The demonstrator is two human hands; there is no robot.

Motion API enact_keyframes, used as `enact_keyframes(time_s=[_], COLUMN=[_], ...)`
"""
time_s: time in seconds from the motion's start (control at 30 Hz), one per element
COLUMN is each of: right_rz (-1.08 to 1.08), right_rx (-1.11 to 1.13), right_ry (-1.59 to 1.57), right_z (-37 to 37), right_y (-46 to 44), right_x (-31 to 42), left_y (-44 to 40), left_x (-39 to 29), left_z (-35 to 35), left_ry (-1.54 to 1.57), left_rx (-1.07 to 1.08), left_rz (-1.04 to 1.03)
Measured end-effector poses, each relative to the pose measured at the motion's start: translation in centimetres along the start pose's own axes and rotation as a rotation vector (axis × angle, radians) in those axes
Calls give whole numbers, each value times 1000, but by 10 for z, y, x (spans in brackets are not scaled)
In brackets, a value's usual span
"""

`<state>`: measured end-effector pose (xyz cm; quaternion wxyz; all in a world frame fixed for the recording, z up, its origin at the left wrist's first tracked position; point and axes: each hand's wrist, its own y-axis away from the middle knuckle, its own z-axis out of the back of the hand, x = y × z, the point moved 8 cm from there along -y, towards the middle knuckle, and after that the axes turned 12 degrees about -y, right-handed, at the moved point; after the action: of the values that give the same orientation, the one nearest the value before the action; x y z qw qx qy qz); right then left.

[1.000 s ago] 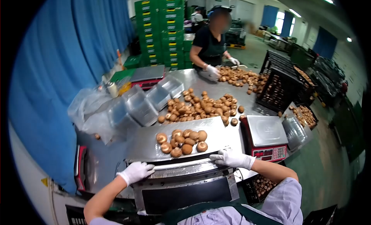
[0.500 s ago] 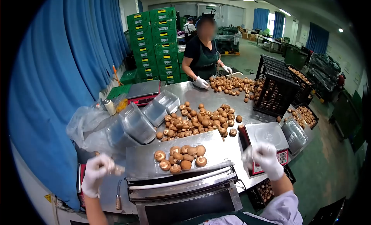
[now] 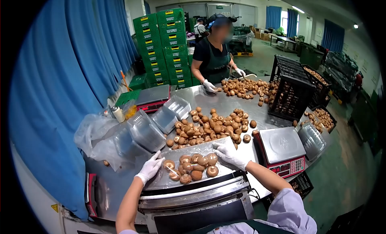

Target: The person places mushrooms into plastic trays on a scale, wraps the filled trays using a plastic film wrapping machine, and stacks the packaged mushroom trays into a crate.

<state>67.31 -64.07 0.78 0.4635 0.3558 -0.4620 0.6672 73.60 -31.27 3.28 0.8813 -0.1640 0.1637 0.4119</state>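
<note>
A clear tray of brown mushrooms sits in front of me, with transparent plastic film spread over it and reflecting light. My left hand, in a white glove, is at the tray's left side with its fingers closed on the film's edge. On the far right corner, my gloved right hand has its fingers pressed together on the film. The film wrapping machine, with its white roller bar, lies between my forearms, directly below the tray.
Loose mushrooms are heaped beyond the tray. Empty clear trays stand at left, near a scale. Another scale is at right, below a black crate. Across the table, a co-worker handles mushrooms.
Both my hands have moved inward and forward from wide apart to the tray's sides. Film now covers the mushrooms. The view has shifted slightly.
</note>
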Motion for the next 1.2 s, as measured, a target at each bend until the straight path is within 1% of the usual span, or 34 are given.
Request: enact_keyframes(time_s=[0.03,0.07,0.1,0.13,0.17,0.23,0.27,0.3,0.37,0.4,0.43,0.5,0.53,0.57,0.63,0.67,0.7,0.77,0.8,0.83,0.87,0.9,0.93,0.97,1.0,1.03,1.07,1.1,1.17,1.2], right_rz=[-79,-81,-273,-465,-465,-631,-643,-637,-429,-208,-133,-236,-237,-257,-339,-299,-256,-250,-187,-218,-125,-234,-276,-319,-488,-658,-649,-648,-622,-635], right_rx=[-35,-38,-24,-8,-9,-77,-113,-111,-170,-229,-225,-175,-175,-206,-228,-254,-281,-327,-293,-230,-230,-134,-94,-57,38,136,115,121,217,299], right_ry=[-81,-83,-56,-31,-37,-227,-255,-257,-9,229,412,558,557,570,547,486,428,227,153,112,225,289,282,270,274,277,200,200,294,309], right_z=[1,1,1,-1,-4,-11,-8,-8,-1,0,-3,-11,-12,-11,-6,-4,0,3,1,-6,-15,-25,-34,-43,-56,-69,-80,-80,-76,-74], right_y=[4,5,8,14,16,27,30,31,29,26,28,33,32,30,30,34,38,60,81,114,148,183,210,230,244,264,279,275,259,251], right_x=[-4,13,15,11,8,-6,-1,3,20,21,40,57,55,49,39,42,46,62,86,101,109,99,106,108,90,72,41,39,42,45], left_y=[5,15,25,35,40,58,62,64,66,67,67,63,60,52,47,46,53,75,93,123,154,182,213,241,269,288,305,310,301,296], left_x=[9,33,53,40,23,7,5,3,2,0,2,9,12,21,22,16,12,-33,-51,-67,-85,-114,-116,-121,-112,-108,-97,-97,-93,-103], left_z=[-4,-18,-37,-40,-34,-37,-37,-35,-19,-15,-17,-34,-43,-47,-47,-43,-42,-13,-4,-2,-3,4,-14,-33,-54,-77,-103,-122,-130,-121], left_ry=[0,264,527,827,821,1137,1222,1219,1137,1011,1007,796,763,587,530,536,606,696,618,536,480,419,488,546,230,378,593,812,684,786], left_rx=[4,120,237,254,257,270,214,209,48,5,8,158,115,85,12,-73,-147,-196,-224,-246,-215,-184,-129,-79,-56,-3,32,62,133,198], left_rz=[-1,146,295,445,447,769,807,805,758,781,779,764,795,691,676,617,619,603,520,442,406,479,482,531,449,616,775,930,953,1056])
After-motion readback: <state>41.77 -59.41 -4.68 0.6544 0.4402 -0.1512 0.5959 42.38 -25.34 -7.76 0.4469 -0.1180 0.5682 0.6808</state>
